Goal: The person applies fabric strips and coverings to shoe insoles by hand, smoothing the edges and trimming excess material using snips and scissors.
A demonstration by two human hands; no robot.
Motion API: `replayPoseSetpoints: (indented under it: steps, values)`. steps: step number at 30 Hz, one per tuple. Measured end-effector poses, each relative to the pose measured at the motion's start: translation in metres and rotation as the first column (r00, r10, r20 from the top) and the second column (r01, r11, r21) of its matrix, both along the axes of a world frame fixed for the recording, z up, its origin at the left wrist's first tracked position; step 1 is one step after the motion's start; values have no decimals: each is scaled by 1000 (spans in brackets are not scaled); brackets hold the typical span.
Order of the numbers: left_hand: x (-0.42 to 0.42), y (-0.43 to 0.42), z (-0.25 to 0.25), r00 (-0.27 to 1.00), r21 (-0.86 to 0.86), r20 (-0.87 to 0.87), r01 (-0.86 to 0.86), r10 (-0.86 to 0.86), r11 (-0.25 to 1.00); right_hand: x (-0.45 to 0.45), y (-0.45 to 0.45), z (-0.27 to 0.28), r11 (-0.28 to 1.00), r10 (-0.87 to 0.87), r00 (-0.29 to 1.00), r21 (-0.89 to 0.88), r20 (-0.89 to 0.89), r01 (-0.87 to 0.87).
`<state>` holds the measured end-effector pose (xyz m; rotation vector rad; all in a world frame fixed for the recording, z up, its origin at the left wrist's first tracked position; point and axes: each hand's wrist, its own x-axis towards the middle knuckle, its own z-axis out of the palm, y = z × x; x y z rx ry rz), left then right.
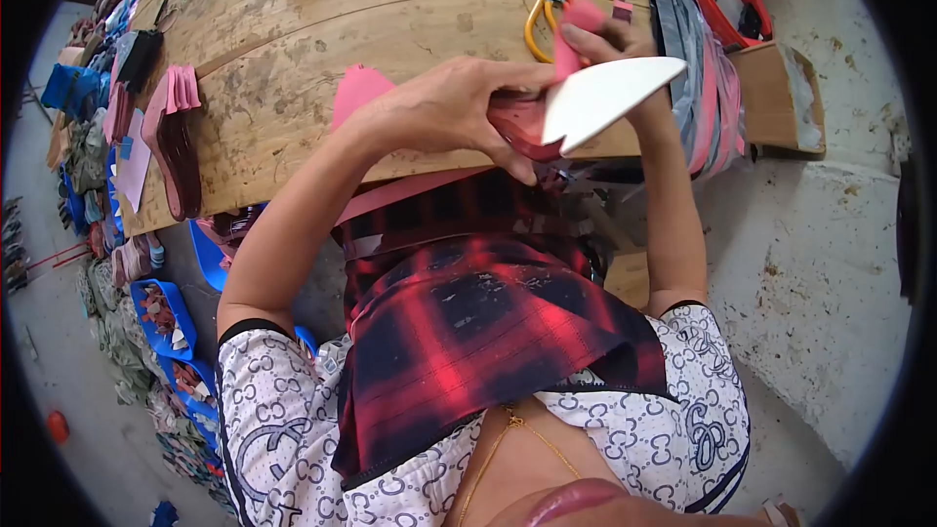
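My left hand point(444, 107) is wrapped round a dark pink curved piece point(525, 122), thumb below and fingers above. A white pointed piece point(610, 98) lies against it and reaches to the right, over part of my right wrist. My right hand point(625, 44) is closed on a bright pink strip point(568, 47), just beyond the white piece. Yellow-handled scissors point(549, 5) lie on the wooden table point(293, 29) beside the pink strip, blades pointing away. Another pink piece point(359, 93) is on the table behind my left forearm.
Stacked pink and dark red pieces point(174, 151) lie at the table's left edge. Grey and pink strips point(695, 68) hang at the right edge, near a red container point(717, 0) and cardboard box point(776, 98). Blue bins point(161, 317) stand on the floor at left.
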<state>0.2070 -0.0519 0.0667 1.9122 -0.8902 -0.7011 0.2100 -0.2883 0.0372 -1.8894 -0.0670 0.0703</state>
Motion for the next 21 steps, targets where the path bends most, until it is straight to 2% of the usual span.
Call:
replayPoseSetpoints:
  steps: [2, 3, 4, 6, 7, 9, 10, 11, 13, 16, 18, 19, 21]
  values:
    - [-2, 4, -2, 999, 59, 11, -31, 30, 998, -4, 3, -31, 991, -94, 996, -96, -2, 93]
    - [-6, 8, -14, 991, -20, 114, -66, 68, 998, -16, 1, -40, 994, -101, 991, -39, 91, 105]
    - [-7, 12, -16, 990, -24, 110, -88, 90, 996, -29, 4, -44, 994, -108, 977, 14, 183, 107]
    - [-12, 19, -18, 987, -31, 99, -124, 126, 992, -59, 8, -32, 978, -100, 993, 178, -58, 109]
    - [-13, 21, -16, 989, 14, 65, -136, 135, 991, -65, 14, -20, 971, 25, 948, 234, -317, 53]
    - [-14, 27, -6, 987, 108, -2, -158, 159, 982, -71, 23, -21, 884, 152, 897, 463, -414, 63]
    - [-17, 31, -3, 988, 110, 31, -155, 152, 982, -73, 27, -22, 819, 229, 865, 568, -447, 76]
    - [-22, 35, -1, 987, 113, 64, -155, 148, 981, -73, 31, -20, 736, 283, 850, 669, -444, 104]
    - [-30, 43, 9, 985, 140, 106, -149, 135, 979, -76, 44, -6, 700, 230, 843, 684, -486, 204]
    - [-39, 45, 29, 988, 204, 128, -109, 84, 973, -67, 43, -23, 613, 404, 860, 790, -311, -2]
    - [-42, 47, 35, 991, 242, 132, -59, 28, 968, -59, 45, -25, 526, 492, 817, 851, -301, -3]
    - [-45, 48, 30, 985, 179, 172, -65, 34, 982, -56, 41, -28, 546, 553, 786, 833, -277, -91]
    - [-45, 48, 32, 988, 206, 146, -74, 45, 976, -60, 36, -29, 559, 527, 794, 828, -303, -55]
